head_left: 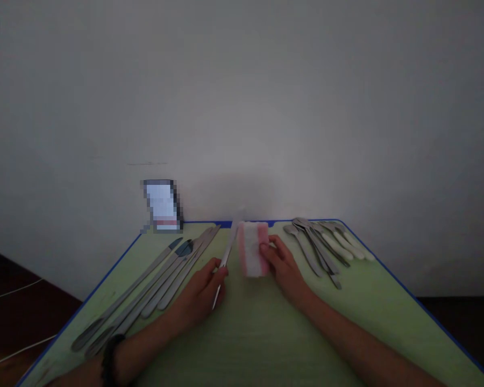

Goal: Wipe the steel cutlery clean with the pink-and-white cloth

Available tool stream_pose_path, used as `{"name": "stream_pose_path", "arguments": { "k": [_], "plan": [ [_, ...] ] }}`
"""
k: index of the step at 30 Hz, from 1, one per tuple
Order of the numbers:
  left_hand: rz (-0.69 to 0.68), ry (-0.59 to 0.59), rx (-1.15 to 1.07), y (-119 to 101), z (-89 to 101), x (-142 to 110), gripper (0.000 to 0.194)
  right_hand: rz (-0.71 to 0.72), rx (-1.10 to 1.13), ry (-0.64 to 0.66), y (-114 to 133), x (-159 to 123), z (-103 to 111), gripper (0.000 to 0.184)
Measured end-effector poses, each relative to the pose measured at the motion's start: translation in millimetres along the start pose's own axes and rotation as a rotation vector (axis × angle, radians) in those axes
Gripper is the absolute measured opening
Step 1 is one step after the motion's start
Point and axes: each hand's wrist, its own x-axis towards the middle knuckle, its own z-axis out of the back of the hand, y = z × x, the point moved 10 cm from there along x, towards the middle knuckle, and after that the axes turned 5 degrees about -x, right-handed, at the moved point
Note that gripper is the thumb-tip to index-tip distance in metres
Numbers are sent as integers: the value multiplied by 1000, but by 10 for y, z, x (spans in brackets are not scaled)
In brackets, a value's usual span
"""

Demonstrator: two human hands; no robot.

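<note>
In my left hand (210, 284) is a metal table knife (228, 249), pinched between thumb and fingers and slanting up and away from me. Its blade end reaches toward the far edge of the table. My right hand (284, 266) grips a pink-and-white striped sponge (252, 250) by its right side, the thumb on the near face. The sponge stands upright just right of the knife blade; whether they touch I cannot tell. Several long metal knives (169, 282) lie side by side to the left of my left hand.
Several metal spoons (306, 252) lie fanned out at the back right, beside white-handled cutlery (342, 247). A blurred phone-like screen (161, 204) leans against the wall (242, 107) at the back left. The green table (226, 344) has a blue edge.
</note>
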Motion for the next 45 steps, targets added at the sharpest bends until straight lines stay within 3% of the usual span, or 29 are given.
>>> {"name": "stream_pose_path", "arguments": {
  "k": [3, 8, 12, 15, 28, 35, 42, 45],
  "plan": [
    [8, -11, -103, 21, 16, 39, 34, -96, 88, 25, -200, -36, -139, 25],
    [-6, -34, -166, 27, 44, 39, 33, -111, 305, -109, -260, 58, 14, 15],
    [0, 60, -103, 9, -61, 28, 31, -165, 391, 55, -219, 52, -132, 24],
    [-17, 114, -27, -29, -110, 16, 29, -209, 468, 165, -232, 5, -249, 20],
    [-89, 59, 32, -97, -65, -47, 29, -274, 464, 172, -335, 11, -245, 14],
    [-82, 154, 169, -139, -154, -37, 23, -187, 385, 295, -215, -68, -374, 36],
    [-125, 142, 144, -173, -152, -65, 25, -178, 378, 62, -291, 0, -170, 31],
    [-136, 157, 180, -182, -169, -86, 25, -230, 439, 55, -293, 12, -147, 24]
  ]
}}
